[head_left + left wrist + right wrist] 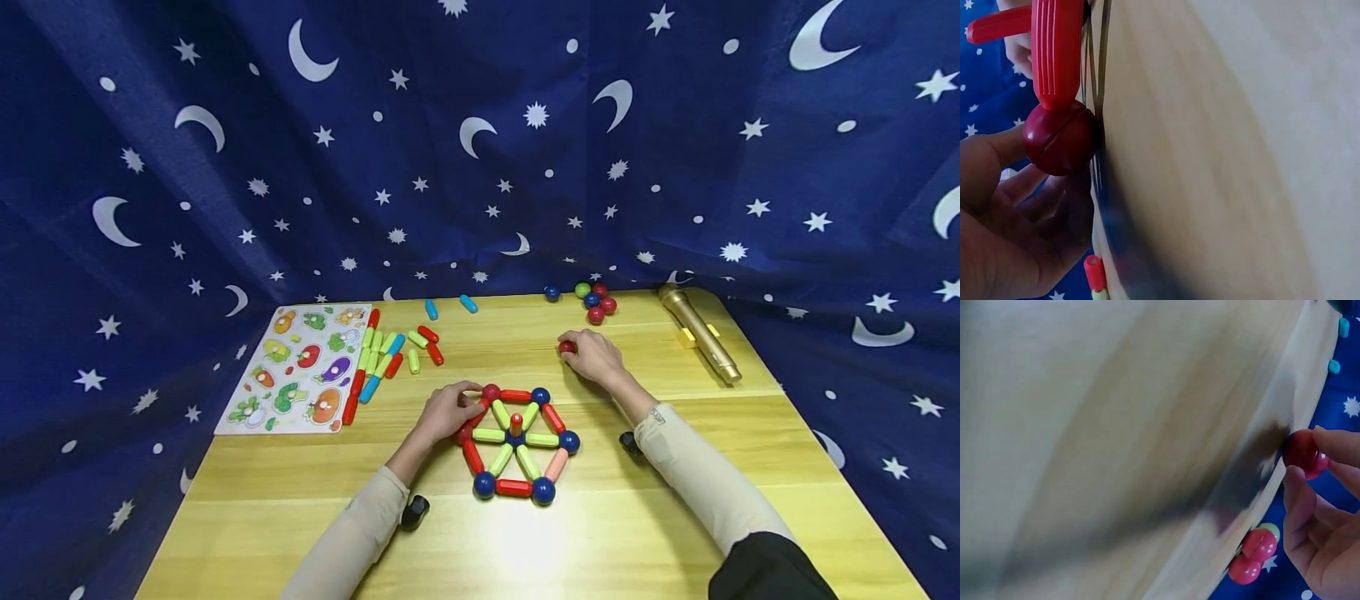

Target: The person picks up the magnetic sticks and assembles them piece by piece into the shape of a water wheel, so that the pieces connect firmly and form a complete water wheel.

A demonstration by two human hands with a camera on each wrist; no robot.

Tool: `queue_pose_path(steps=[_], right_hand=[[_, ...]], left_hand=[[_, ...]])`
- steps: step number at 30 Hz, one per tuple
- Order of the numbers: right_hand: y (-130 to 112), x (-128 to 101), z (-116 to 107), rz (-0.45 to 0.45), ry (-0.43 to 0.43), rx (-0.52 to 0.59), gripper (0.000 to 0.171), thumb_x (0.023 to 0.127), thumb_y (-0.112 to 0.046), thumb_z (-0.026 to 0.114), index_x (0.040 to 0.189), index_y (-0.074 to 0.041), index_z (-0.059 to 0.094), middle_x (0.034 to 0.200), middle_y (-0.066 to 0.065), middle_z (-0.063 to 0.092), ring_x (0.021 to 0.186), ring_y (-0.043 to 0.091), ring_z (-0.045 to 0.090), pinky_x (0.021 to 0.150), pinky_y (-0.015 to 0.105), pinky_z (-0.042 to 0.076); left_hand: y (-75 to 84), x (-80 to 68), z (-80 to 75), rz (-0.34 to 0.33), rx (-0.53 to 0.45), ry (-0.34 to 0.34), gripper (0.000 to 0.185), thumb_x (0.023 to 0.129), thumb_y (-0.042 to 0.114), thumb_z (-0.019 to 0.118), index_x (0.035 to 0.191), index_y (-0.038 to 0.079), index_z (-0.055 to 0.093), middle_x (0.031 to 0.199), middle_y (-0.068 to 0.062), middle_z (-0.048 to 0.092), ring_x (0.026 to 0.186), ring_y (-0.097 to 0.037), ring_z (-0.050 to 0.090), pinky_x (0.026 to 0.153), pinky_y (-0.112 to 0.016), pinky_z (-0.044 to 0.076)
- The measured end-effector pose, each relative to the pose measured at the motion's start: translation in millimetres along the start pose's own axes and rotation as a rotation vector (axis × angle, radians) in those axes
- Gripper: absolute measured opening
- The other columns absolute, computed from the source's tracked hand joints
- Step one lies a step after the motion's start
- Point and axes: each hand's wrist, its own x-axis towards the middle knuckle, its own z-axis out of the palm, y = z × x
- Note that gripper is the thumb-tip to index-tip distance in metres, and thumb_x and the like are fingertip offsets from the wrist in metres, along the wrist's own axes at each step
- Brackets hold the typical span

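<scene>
A wheel of magnetic rods and balls lies on the table, with green spoke rods (542, 439), red rim rods (513, 488) and a blue centre ball (514, 437) bearing an upright red rod (516, 421). My left hand (444, 413) is at the wheel's left edge, thumb and fingers around a red ball (1060, 139) that joins a red rod (1057, 56). Farther back and to the right, my right hand (595, 357) pinches a loose red ball (1301, 450) between thumb and fingertips, close over the table.
Several loose balls (596, 315) sit at the back edge. Red, green and blue rods (371, 362) are heaped beside a vegetable picture board (258, 392) on the left. At the right lies a gold tube (701, 335) on yellow supports. A starry blue curtain (450, 192) hangs behind the table.
</scene>
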Motion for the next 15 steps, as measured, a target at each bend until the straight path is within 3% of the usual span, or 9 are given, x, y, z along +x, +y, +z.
queue_pose_path(steps=[4,7,12,15], right_hand=[[3.5,-3.1,1.7,0.011,0.008,0.011,0.031,0.089,-0.027,0.068,0.119,-0.017,0.068,0.112,0.014,0.069,0.098,0.035,0.066,0.066,0.047,0.051],[-1.9,-13.8,-2.1,-0.003,0.042,0.084,0.031,0.088,-0.027,0.07,0.117,-0.017,0.069,0.11,0.012,0.071,0.094,0.033,0.066,0.065,0.04,0.049],[-36.2,-54.3,-11.6,-0.132,0.064,0.472,0.033,0.086,-0.025,0.074,0.117,-0.016,0.068,0.11,0.009,0.072,0.067,0.024,0.062,0.054,0.029,0.046],[-57.4,-79.6,-10.4,-0.265,-0.01,0.667,0.033,0.085,-0.024,0.076,0.116,-0.015,0.068,0.088,0.012,0.07,0.056,0.016,0.054,0.047,0.025,0.043]], left_hand=[[0.9,-0.5,-0.5,-0.048,-0.014,-0.016,0.033,0.088,0.026,0.071,0.118,0.012,0.069,0.085,-0.004,0.074,0.073,-0.011,0.062,0.067,-0.026,0.046],[0.9,-0.1,-1.3,-0.062,-0.021,-0.024,0.031,0.088,0.026,0.072,0.114,0.01,0.07,0.087,-0.005,0.075,0.074,-0.012,0.063,0.067,-0.027,0.047],[-0.7,0.7,-2.7,-0.078,0.004,-0.027,0.023,0.087,0.03,0.073,0.101,0.011,0.076,0.09,-0.003,0.075,0.083,-0.015,0.064,0.072,-0.029,0.048],[-1.2,0.9,-4.0,-0.075,0.026,-0.021,0.021,0.087,0.03,0.073,0.095,0.012,0.078,0.091,-0.002,0.075,0.087,-0.017,0.064,0.076,-0.031,0.049]])
